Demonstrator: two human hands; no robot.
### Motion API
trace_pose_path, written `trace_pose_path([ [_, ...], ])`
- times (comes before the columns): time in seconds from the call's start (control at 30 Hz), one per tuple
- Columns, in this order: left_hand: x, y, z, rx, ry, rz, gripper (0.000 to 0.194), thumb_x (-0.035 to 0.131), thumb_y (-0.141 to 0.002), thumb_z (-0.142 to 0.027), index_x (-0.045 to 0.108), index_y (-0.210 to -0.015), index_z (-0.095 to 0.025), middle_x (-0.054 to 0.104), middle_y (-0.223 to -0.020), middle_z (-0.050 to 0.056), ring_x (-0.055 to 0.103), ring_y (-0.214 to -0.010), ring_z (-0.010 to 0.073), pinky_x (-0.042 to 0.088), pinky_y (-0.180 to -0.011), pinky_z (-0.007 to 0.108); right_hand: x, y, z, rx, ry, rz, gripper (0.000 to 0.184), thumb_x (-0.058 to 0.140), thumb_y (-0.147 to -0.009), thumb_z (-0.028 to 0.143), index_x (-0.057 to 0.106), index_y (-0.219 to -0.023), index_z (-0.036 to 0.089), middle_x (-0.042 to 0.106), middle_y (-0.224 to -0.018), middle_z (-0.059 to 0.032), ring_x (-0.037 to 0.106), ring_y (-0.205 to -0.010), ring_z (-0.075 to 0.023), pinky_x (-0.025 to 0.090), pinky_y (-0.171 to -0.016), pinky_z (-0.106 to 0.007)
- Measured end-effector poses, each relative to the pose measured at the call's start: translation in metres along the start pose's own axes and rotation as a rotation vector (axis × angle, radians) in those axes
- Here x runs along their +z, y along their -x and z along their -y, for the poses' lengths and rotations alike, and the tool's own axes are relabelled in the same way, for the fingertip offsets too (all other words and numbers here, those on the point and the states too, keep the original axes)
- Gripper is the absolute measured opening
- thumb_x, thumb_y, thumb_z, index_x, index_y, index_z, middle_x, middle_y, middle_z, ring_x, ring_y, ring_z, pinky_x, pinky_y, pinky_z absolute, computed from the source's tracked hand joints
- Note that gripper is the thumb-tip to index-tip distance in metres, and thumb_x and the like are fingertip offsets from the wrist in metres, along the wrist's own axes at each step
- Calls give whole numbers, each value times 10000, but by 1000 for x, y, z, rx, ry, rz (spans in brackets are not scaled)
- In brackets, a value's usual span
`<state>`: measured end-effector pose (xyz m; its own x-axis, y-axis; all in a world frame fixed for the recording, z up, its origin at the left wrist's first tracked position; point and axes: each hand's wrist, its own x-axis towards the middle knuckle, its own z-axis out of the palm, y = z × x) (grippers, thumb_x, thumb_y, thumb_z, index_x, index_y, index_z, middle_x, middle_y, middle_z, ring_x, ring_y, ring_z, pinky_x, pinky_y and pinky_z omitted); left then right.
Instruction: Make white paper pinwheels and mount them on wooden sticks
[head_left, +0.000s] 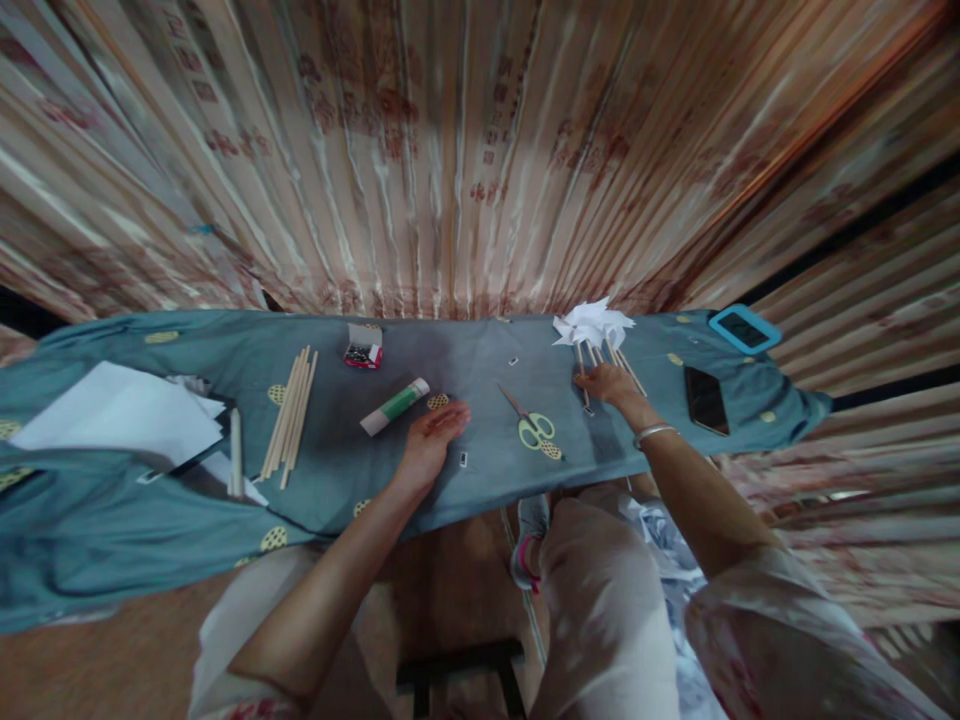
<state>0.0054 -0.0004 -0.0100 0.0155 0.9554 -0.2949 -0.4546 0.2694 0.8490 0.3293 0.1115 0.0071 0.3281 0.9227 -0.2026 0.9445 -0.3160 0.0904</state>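
My left hand (436, 432) lies near the middle of the cloth with its fingers stretched out and nothing in it. Just beyond it is a green-and-white glue stick (397, 405). Scissors with pale green handles (534, 428) lie between my two hands, blades pointing away from me. At the right, my right hand (609, 384) is closed on the wooden stick of a white paper pinwheel (592, 324). Several pinwheels are bunched together there, their paper heads overlapping and their sticks towards me. My fingers partly hide the sticks.
Left of the glue stick lie several bare wooden sticks (291, 415) and a small open box (364, 346) of dark bits. White paper sheets (120, 420) are at the far left. A black phone (706, 400) and a blue-framed device (745, 328) lie right. Curtains (450, 150) hang behind.
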Motion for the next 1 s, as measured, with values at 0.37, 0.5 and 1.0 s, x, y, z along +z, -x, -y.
trace_pose_path([
  [0.37,-4,4,2,27,14,39,351,891,-543,-356,772,-813,-166,767,-839,82,708,-834,217,528,-852,355,27,86,35,-394,-265,-343,336,433,-965,281,664,-1105,82,715,-1065,-219,657,-1029,-297,476,-940,-392],
  [0.5,-3,7,2,30,2,49,328,890,-518,-369,764,-748,-172,754,-744,61,688,-721,199,535,-783,351,51,116,100,-627,-345,-315,355,449,-953,312,637,-1207,149,684,-1242,-140,605,-1186,-243,446,-1058,-368],
  [1.0,-13,74,-38,38,-91,189,408,788,-616,-577,672,-517,-198,631,-540,28,548,-539,153,484,-605,299,82,141,175,-656,-430,-361,438,338,-978,267,554,-1324,106,508,-1454,-183,445,-1333,-295,369,-1080,-483],
])
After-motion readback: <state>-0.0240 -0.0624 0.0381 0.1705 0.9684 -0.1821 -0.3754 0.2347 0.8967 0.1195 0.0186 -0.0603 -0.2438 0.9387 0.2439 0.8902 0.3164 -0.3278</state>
